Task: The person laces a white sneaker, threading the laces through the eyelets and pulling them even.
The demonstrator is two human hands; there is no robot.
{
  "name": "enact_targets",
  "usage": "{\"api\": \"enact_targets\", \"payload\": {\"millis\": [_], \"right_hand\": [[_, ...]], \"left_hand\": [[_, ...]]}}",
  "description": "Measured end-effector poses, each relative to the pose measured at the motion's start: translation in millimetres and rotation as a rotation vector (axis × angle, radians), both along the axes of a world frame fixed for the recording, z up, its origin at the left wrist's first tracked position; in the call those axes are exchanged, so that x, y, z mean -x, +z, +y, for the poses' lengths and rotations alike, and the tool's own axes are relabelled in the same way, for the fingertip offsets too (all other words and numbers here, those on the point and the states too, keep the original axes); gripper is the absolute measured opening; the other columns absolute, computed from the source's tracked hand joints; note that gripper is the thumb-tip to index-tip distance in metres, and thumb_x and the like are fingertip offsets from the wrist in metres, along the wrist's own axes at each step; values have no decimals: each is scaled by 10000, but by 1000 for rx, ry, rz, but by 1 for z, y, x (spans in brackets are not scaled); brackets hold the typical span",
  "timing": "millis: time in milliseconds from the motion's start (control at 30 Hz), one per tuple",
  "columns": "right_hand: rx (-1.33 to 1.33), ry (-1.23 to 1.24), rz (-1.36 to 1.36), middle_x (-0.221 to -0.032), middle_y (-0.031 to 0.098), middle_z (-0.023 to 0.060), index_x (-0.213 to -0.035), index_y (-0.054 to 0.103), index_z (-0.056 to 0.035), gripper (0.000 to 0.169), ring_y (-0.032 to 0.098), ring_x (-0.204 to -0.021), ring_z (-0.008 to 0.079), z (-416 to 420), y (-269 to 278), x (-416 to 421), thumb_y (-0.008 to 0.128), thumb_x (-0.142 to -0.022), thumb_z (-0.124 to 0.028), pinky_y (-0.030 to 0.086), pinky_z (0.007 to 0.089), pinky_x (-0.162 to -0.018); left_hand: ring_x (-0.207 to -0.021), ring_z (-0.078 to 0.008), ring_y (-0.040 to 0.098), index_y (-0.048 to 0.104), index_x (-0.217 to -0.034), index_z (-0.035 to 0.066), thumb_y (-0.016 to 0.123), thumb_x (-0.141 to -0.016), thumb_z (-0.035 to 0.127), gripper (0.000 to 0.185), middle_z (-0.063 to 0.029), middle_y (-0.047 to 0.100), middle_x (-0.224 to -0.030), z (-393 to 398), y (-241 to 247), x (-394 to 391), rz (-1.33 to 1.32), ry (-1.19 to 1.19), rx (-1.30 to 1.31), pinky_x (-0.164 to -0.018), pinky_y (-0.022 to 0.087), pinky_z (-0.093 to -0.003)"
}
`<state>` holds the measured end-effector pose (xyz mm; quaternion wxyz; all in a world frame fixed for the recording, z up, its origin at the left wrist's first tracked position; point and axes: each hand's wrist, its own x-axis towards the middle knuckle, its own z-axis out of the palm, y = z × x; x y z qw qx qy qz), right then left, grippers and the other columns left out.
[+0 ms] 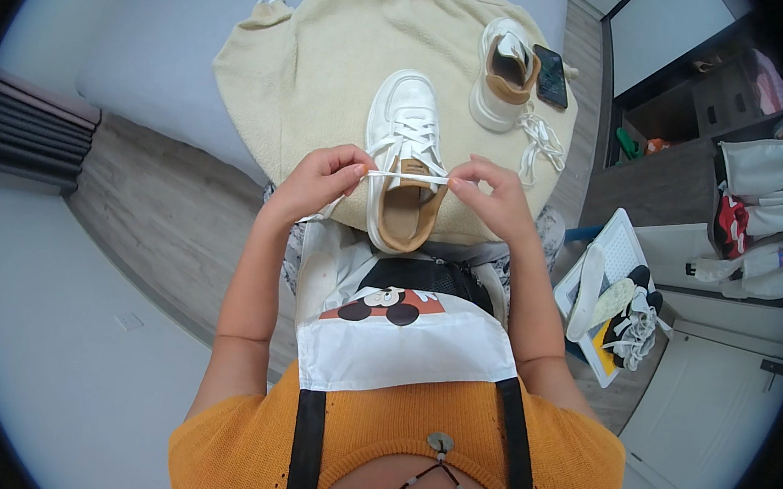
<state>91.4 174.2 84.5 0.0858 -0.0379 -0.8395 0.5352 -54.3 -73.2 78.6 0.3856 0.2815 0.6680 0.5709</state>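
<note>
A white sneaker with a tan lining lies before me on a cream fleece garment, its toe pointing away. White laces cross over its tongue. Above the shoe's opening, a stretch of white shoelace is pulled taut from side to side. My left hand pinches it at the left, between thumb and index finger. At the right, my right hand pinches it the same way. A second white sneaker stands farther back on the right, with a loose bundle of white laces beside its heel.
A dark smartphone lies right of the second sneaker. The garment is spread on a bed. To my right, a small white table carries insoles and a black-and-white heap. Shelving with clothes stands beyond it.
</note>
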Motion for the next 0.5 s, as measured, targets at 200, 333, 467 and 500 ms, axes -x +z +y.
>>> {"api": "enact_targets", "payload": {"millis": [200,333,467,500], "right_hand": [[-43,-46,57,-732,643,27,-866,696,-5,125,539,-698,92,-6,3,6,677,-835,-124,448,257,-668],[133,-119,23,-734,629,-7,-859,677,-2,120,520,-682,57,-6,-4,9,655,-853,-120,432,235,-644],[315,-137,-38,-736,602,-35,-860,653,-11,110,519,-691,33,1,-13,11,630,-874,-117,416,198,-636],[327,-140,-59,-743,595,-34,-855,640,-17,101,524,-707,39,1,-12,11,616,-875,-113,419,199,-661]], "left_hand": [[-659,-3,438,652,-1017,59,643,-898,158,155,83,553,-789,-4,-7,3,-34,-12,-70,-570,344,-167],[-697,2,470,659,-1024,48,694,-852,115,188,76,585,-824,-2,-4,1,-34,-3,-39,-597,359,-159],[-678,0,438,679,-1029,46,692,-847,96,190,85,564,-787,1,-9,0,-22,39,-61,-585,337,-165],[-666,-1,410,686,-1031,48,686,-848,89,187,91,544,-766,3,-11,-2,-25,59,-75,-577,321,-171]]}}
